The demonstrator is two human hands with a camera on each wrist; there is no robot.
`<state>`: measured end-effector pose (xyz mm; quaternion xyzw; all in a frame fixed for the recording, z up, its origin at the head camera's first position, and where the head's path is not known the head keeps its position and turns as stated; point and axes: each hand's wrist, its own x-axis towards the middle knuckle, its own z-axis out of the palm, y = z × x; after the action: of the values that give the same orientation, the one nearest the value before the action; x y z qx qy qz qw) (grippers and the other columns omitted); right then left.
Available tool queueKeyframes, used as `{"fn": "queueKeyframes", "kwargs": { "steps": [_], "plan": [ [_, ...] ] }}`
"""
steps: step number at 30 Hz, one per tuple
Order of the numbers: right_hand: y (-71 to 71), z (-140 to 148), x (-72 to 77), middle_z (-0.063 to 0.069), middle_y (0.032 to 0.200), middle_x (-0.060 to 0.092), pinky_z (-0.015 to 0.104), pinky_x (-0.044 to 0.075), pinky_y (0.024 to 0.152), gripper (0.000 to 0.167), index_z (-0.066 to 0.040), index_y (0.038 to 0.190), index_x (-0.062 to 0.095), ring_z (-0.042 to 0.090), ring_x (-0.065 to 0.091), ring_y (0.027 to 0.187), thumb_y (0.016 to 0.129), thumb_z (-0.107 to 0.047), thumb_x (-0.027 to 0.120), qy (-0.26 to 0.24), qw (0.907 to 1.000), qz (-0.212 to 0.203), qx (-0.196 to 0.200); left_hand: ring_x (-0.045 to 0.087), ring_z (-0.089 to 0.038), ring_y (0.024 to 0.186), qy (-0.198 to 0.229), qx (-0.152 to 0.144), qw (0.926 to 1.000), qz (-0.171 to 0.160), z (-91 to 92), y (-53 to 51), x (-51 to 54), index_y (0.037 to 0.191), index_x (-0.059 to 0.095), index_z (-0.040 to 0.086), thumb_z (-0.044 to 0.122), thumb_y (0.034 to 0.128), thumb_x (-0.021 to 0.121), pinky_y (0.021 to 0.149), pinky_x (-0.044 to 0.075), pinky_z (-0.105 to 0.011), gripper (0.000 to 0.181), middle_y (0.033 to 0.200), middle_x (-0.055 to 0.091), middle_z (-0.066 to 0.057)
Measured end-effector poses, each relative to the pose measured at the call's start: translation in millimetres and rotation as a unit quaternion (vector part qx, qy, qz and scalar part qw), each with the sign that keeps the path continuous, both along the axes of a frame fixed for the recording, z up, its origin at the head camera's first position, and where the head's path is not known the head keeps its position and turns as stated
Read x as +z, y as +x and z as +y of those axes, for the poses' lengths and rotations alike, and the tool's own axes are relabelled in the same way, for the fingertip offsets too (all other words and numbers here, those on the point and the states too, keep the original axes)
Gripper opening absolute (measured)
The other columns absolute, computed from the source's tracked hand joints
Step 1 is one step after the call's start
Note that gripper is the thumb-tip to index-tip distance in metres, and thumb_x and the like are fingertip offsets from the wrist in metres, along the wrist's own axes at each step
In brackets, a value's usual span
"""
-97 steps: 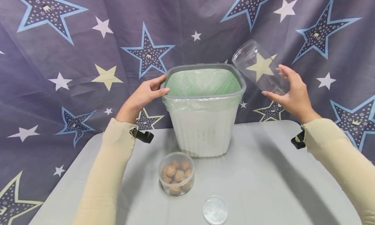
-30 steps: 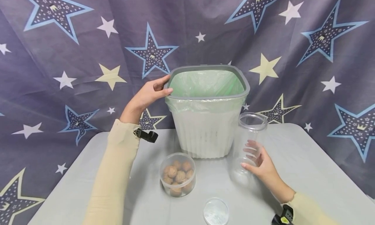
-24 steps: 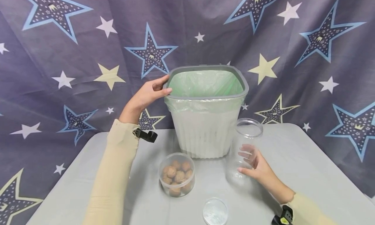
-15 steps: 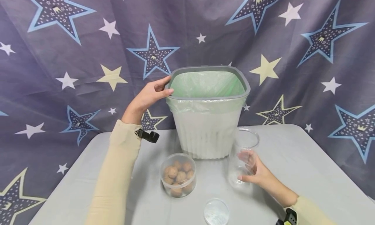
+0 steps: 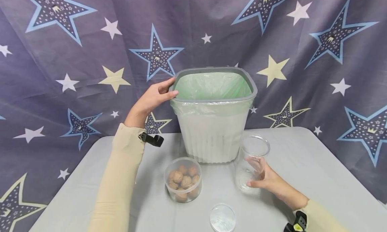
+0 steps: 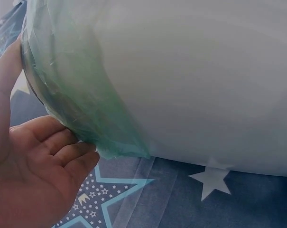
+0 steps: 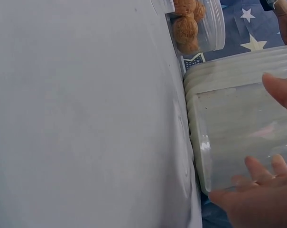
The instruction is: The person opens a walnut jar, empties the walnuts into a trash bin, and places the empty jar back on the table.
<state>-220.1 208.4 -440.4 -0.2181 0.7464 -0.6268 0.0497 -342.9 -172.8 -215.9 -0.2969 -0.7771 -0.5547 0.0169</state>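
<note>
A white ribbed bin (image 5: 211,134) with a grey rim and a green liner bag (image 5: 211,86) stands at the back of the table. At its left rim, my left hand (image 5: 148,101) grips the edge between thumb and fingers; the left wrist view shows the fingers against the liner (image 6: 96,109). Right of the bin, a clear, lidless jar (image 5: 255,146) stands upright, nothing visible inside. My right hand (image 5: 267,180) is curled round its lower part, thumb in front and fingers seen through the plastic. In the right wrist view the jar (image 7: 238,128) is between thumb and fingers.
A clear round tub (image 5: 195,193) of walnuts (image 5: 185,181) stands in front of the bin. Right of it, nearer the front, a small clear round lid (image 5: 222,218) lies on the grey table (image 5: 90,191). A star-patterned curtain (image 5: 193,30) hangs close behind.
My right hand has brought the jar down from its tilt beside the bin's upper right rim to upright at the table, right of the bin. My left hand stays on the rim.
</note>
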Motion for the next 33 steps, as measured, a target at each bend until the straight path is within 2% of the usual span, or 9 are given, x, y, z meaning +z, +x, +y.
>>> {"fn": "queueKeyframes", "kwargs": {
  "steps": [2, 6, 11, 18, 24, 27, 28, 31, 33],
  "plan": [
    [-1.1, 1, -0.6, 0.029, 0.149, 0.022, 0.071, 0.002, 0.103, 0.081, 0.004, 0.134, 0.022, 0.042, 0.009, 0.137, 0.071, 0.001, 0.073, 0.002, 1.0000, -0.009, 0.000, 0.027, -0.025, 0.140, 0.002, -0.001, 1.0000, 0.000, 0.4, 0.0, 0.2, 0.146, 0.029, -0.001, 0.017, 0.0892, 0.062, 0.113, 0.025, -0.038, 0.068, 0.152, 0.027, -0.015],
    [-2.2, 4, -0.5, 0.030, 0.150, 0.020, 0.071, -0.001, 0.103, 0.084, 0.003, 0.136, 0.021, 0.045, 0.005, 0.137, 0.070, 0.001, 0.073, 0.007, 0.9998, -0.018, 0.004, 0.028, -0.025, 0.139, 0.003, -0.003, 1.0000, 0.003, 1.2, -0.8, 0.1, 0.145, 0.029, -0.001, 0.016, 0.0892, 0.062, 0.113, 0.025, -0.038, 0.067, 0.152, 0.028, -0.015],
    [-0.6, 7, 2.8, 0.038, 0.146, 0.017, 0.069, 0.003, 0.103, 0.095, 0.006, 0.142, 0.013, 0.054, 0.005, 0.135, 0.070, -0.002, 0.074, 0.040, 0.9987, -0.031, -0.001, 0.028, -0.024, 0.139, 0.002, -0.002, 1.0000, 0.004, 1.2, -0.6, 0.7, 0.146, 0.029, 0.000, 0.017, 0.0890, 0.062, 0.113, 0.025, -0.038, 0.068, 0.152, 0.027, -0.015],
    [-1.3, 10, 3.0, 0.040, 0.144, 0.020, 0.069, 0.009, 0.103, 0.096, 0.009, 0.142, 0.011, 0.057, 0.006, 0.133, 0.071, -0.005, 0.075, 0.072, 0.9968, -0.035, -0.009, 0.027, -0.024, 0.140, 0.002, -0.001, 1.0000, 0.004, 1.4, 0.2, 1.6, 0.146, 0.028, 0.000, 0.018, 0.0890, 0.062, 0.113, 0.025, -0.039, 0.069, 0.153, 0.027, -0.015],
    [-2.9, 11, 1.5, 0.040, 0.144, 0.019, 0.070, 0.006, 0.102, 0.099, 0.010, 0.143, 0.008, 0.057, 0.004, 0.133, 0.072, -0.006, 0.075, 0.066, 0.9974, -0.030, 0.002, 0.026, -0.023, 0.140, 0.001, 0.003, 1.0000, 0.001, 1.1, 0.4, 1.2, 0.146, 0.028, 0.000, 0.017, 0.0892, 0.062, 0.113, 0.025, -0.039, 0.068, 0.153, 0.026, -0.014],
    [-5.2, 12, -1.2, 0.036, 0.146, 0.020, 0.069, 0.004, 0.104, 0.093, 0.007, 0.143, 0.015, 0.053, 0.010, 0.135, 0.072, -0.005, 0.074, 0.048, 0.9985, -0.023, 0.016, 0.025, -0.023, 0.140, -0.001, 0.005, 1.0000, 0.001, 0.7, 0.6, 0.7, 0.146, 0.028, 0.001, 0.017, 0.0896, 0.062, 0.113, 0.025, -0.039, 0.068, 0.153, 0.025, -0.014],
    [-5.8, 12, -2.2, 0.034, 0.147, 0.020, 0.069, 0.004, 0.104, 0.090, 0.006, 0.142, 0.017, 0.047, 0.015, 0.136, 0.073, -0.004, 0.073, 0.040, 0.9987, -0.019, 0.023, 0.025, -0.023, 0.140, -0.002, 0.006, 1.0000, 0.001, 0.6, 0.5, 0.4, 0.146, 0.028, 0.001, 0.017, 0.0898, 0.061, 0.113, 0.025, -0.039, 0.067, 0.153, 0.025, -0.014],
    [-7.5, 13, -5.4, 0.026, 0.148, 0.024, 0.044, 0.016, 0.114, 0.086, 0.004, 0.143, 0.021, 0.021, 0.028, 0.135, 0.073, -0.002, 0.072, 0.021, 0.9990, -0.010, 0.038, 0.025, -0.024, 0.141, -0.003, 0.007, 1.0000, 0.000, 0.6, 1.1, -0.5, 0.146, 0.028, 0.001, 0.017, 0.0901, 0.061, 0.113, 0.025, -0.039, 0.067, 0.154, 0.025, -0.013],
    [-7.5, 15, -6.9, 0.020, 0.148, 0.027, 0.024, 0.024, 0.110, 0.086, 0.005, 0.143, 0.020, 0.004, 0.034, 0.130, 0.074, -0.002, 0.072, 0.013, 0.9988, -0.008, 0.047, 0.024, -0.024, 0.141, -0.005, 0.008, 1.0000, 0.000, 0.6, 1.1, -0.9, 0.146, 0.028, 0.001, 0.017, 0.0902, 0.061, 0.113, 0.024, -0.039, 0.067, 0.154, 0.024, -0.013]
  ]
}}
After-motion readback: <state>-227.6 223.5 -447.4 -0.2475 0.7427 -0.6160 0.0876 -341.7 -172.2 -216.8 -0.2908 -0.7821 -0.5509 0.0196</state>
